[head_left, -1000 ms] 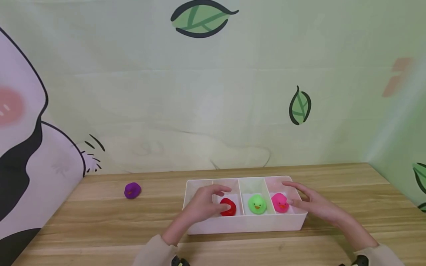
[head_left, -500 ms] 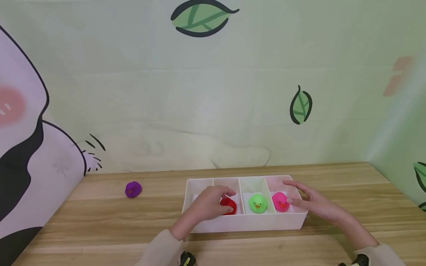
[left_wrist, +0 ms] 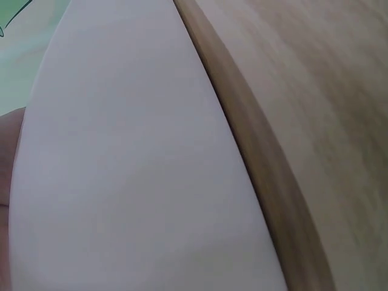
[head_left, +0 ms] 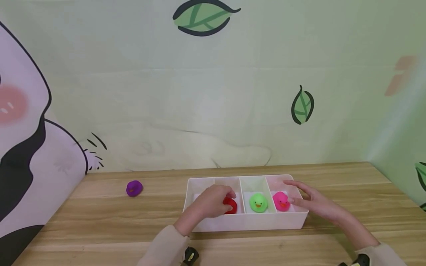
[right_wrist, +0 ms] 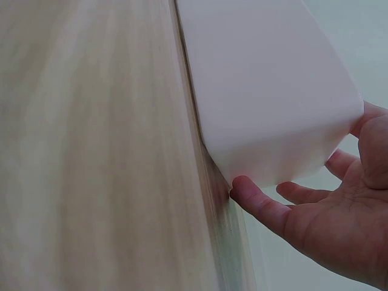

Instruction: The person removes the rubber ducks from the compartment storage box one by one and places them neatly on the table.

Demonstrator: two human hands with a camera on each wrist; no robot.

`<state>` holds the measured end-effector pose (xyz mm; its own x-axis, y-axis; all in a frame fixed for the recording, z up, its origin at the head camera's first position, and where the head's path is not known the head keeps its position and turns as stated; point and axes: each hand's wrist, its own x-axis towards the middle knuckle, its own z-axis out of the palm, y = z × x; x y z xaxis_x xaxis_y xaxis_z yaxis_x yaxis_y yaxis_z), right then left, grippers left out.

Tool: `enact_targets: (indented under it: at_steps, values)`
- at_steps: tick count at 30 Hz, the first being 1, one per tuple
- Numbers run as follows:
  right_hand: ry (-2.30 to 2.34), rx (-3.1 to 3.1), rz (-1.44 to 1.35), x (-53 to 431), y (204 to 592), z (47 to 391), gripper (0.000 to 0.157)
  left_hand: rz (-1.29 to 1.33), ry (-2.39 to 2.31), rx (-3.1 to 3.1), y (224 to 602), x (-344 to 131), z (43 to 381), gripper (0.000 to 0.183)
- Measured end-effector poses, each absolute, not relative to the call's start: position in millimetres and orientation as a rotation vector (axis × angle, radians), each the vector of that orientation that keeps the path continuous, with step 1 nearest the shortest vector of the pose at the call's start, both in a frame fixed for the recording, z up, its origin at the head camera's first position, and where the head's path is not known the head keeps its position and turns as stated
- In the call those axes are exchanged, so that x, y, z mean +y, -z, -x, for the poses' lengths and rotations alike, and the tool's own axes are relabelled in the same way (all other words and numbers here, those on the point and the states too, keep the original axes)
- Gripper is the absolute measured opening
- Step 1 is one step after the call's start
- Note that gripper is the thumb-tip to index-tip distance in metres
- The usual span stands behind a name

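Note:
A white box (head_left: pixel 249 222) with compartments stands on the table. My left hand (head_left: pixel 213 201) reaches into its second compartment from the left, thumb and fingers round a red toy duck (head_left: pixel 231 205) that they partly hide. In the left wrist view the box's front wall (left_wrist: pixel 121 151) covers most of the picture, with only a sliver of hand at the left edge. A green toy duck (head_left: pixel 258 203) and a pink toy duck (head_left: pixel 281 201) sit in the two compartments to the right. My right hand (head_left: pixel 316 201) grips the box's right end, thumb over the rim, fingertips against the end wall.
A purple toy duck (head_left: pixel 134 188) lies on the wooden table (head_left: pixel 100 221), left of the box. Behind the table hangs a pale green backdrop (head_left: pixel 213 92) with printed leaves and a large cartoon figure (head_left: pixel 63 177) at the left.
My left hand has moved a little right and closed its thumb and fingers in round the red duck. My right hand stays at the box's end.

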<state>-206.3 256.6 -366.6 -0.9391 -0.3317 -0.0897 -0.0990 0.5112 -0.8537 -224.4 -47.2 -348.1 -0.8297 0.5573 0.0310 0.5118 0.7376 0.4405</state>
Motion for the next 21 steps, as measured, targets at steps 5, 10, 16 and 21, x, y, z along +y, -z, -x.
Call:
enact_targets:
  at_steps: [5, 10, 16, 21]
  values:
    - [1.401, 2.516, 0.377, 257.4, 367.7, 206.0, 0.059, -0.889, -0.734, 2.828, 349.8, -48.8, 223.3, 0.026]
    - [1.391, 2.519, 0.369, 257.6, 369.4, 205.9, 0.060, -0.895, -0.840, 2.829, 353.4, -51.9, 222.4, 0.027]
    - [1.396, 2.515, 0.374, 258.0, 369.8, 206.8, 0.059, -0.869, -0.972, 2.827, 353.9, -56.6, 222.0, 0.026]
    - [1.399, 2.510, 0.378, 258.0, 369.2, 207.3, 0.060, -0.876, -1.094, 2.813, 349.6, -62.1, 220.3, 0.026]
